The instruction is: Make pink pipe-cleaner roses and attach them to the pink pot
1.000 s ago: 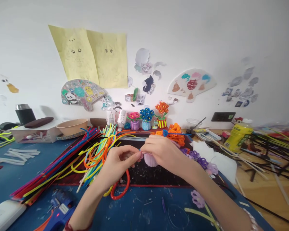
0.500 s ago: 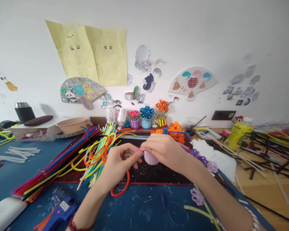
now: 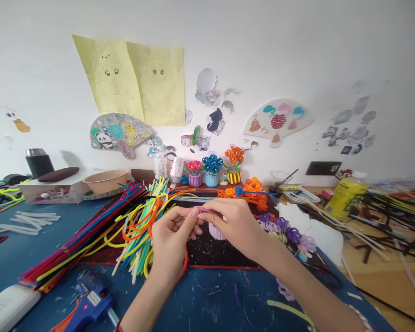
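Observation:
Both hands meet over the black mat (image 3: pixel 207 251), fingertips close together. My left hand (image 3: pixel 174 233) is closed in a pinch of thumb and forefinger on one end of a small pink pipe cleaner (image 3: pixel 203 209). Opposite it, my right hand (image 3: pixel 235 223) also pinches the pink piece, much of which the fingers cover. Just behind and below the right fingers stands a small lilac ribbed pot (image 3: pixel 216 232), partly hidden. Purple pipe-cleaner flowers (image 3: pixel 292 235) lie to the right of the right hand, and another lilac flower (image 3: pixel 285 290) shows under the right forearm.
Bundled coloured pipe cleaners (image 3: pixel 141 230) lie left of the mat. A blue glue gun (image 3: pixel 93 299) with a red light sits front left. Three potted flowers (image 3: pixel 212 173) stand along the wall. At right are white paper (image 3: pixel 311 221) and a yellow bottle (image 3: pixel 346 196).
Both hands have risen slightly and keep their pinch. The pink piece shows more between the fingertips. The whole view has shifted a little, and the right forearm covers more of the lilac flower.

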The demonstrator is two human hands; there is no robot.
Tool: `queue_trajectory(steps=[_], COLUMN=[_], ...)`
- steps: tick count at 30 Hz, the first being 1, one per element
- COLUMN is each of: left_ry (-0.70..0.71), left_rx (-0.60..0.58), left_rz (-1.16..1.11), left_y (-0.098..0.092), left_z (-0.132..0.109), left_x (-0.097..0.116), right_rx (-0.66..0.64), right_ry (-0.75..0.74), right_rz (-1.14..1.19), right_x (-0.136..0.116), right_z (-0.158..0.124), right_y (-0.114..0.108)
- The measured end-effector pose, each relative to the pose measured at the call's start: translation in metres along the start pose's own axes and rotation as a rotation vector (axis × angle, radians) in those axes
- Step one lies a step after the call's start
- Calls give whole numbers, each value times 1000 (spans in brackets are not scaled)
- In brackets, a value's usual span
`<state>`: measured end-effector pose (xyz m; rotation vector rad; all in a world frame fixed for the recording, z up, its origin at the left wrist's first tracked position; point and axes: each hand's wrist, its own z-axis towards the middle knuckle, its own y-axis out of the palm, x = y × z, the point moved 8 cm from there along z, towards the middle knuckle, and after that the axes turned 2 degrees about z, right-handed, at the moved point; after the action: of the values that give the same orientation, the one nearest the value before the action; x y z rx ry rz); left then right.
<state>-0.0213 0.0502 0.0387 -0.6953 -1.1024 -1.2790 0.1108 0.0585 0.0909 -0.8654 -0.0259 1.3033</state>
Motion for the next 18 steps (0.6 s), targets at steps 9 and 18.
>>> queue_trajectory(steps=[9, 18], left_ry=[14, -66], left_rx=[-265, -418], left_rz=[168, 235], left_y=[8, 10], left_z=[9, 7], left_x=[6, 9], right_rx=[-257, -338], right_ry=[451, 462], right_rz=[537, 556], right_x=[32, 32], right_z=[-7, -8], right_y=[12, 8])
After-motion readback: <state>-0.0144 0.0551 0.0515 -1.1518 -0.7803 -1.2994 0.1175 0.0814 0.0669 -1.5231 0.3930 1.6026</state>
